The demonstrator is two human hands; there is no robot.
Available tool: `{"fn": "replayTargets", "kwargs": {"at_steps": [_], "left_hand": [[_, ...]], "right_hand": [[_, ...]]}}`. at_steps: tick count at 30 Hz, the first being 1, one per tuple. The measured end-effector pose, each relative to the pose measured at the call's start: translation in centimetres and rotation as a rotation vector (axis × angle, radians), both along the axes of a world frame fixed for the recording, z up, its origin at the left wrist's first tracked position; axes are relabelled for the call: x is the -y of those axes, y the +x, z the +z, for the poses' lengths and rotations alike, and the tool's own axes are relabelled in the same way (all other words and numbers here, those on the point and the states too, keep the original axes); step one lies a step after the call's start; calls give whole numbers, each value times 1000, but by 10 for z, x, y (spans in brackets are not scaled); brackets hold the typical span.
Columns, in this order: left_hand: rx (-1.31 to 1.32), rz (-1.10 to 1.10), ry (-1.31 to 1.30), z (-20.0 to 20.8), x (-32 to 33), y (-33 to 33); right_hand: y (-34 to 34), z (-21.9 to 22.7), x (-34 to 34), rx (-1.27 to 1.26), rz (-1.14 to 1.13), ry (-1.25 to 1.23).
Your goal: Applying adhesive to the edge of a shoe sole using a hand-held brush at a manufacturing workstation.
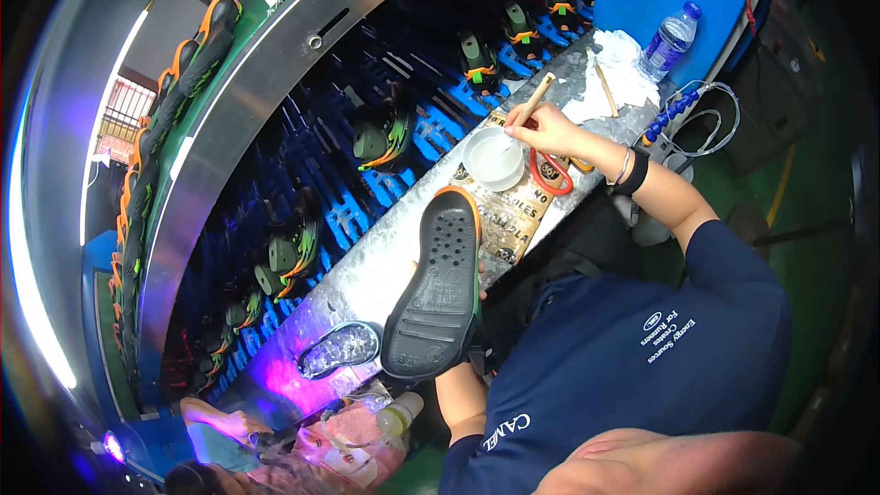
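Observation:
My right hand (543, 128), with a dark band on its wrist, pinches a brush (532, 101) by its pale wooden handle. The brush's lower end points into a white bowl (495, 160) of whitish liquid. My left hand (483, 290) is mostly hidden beneath a black shoe sole (433, 289) with an orange edge at its toe; some fingers show at its side. Tilted above the bench, the sole turns its face with the round holes upward. Red-handled scissors (551, 174) lie right beside the bowl on printed brown cardboard (513, 220).
Another sole (339, 350) lies on the grey bench (367, 270). White paper (619, 73), a thin stick (605, 87) and a water bottle (674, 39) sit at the far end. Shoe parts (385, 139) stand on blue racks beyond. A co-worker in pink (353, 445) is at lower left.

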State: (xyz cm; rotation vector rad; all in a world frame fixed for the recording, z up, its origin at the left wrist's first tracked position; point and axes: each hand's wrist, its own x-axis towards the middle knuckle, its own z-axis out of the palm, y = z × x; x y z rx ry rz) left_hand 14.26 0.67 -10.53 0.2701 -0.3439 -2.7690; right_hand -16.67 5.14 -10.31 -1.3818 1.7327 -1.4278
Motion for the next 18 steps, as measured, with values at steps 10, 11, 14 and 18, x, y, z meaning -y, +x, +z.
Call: {"fn": "replayTargets", "kwargs": {"at_steps": [10,11,14,18], "left_hand": [[-51,-104,37,7,-11,-6],[32,-10,52,3,-14,-5],[-5,-28,103,-5,-5,-6],[-44,-141,17,8,-7,-4]], "right_hand": [[-1,12,-12,56,21,-4],[-1,15,-13,62,22,-26],[5,24,-20,60,-3,-18],[24,39,-25,112,62,-139]]}}
